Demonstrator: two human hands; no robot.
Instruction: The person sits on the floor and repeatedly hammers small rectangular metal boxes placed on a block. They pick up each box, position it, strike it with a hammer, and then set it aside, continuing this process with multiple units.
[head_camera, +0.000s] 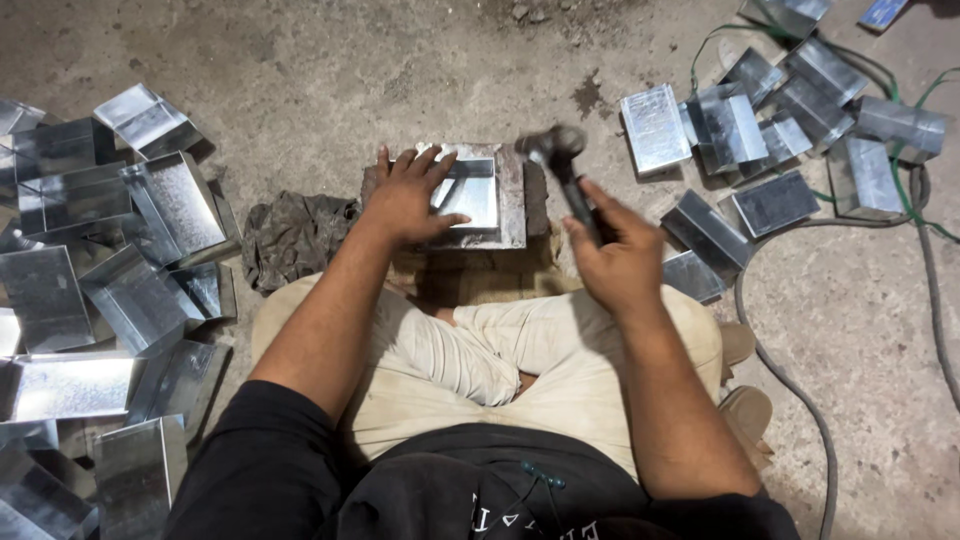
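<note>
On block — left hand (405, 197) pinning silver tray (470, 193).

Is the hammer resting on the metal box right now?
No, the hammer is raised in the right hand, above the metal box.

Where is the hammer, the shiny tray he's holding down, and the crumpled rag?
hammer (556, 148): head view, on its dark metal head.
shiny tray (472, 195): head view, on its flat bottom.
crumpled rag (295, 235): head view, on its middle folds.
</note>
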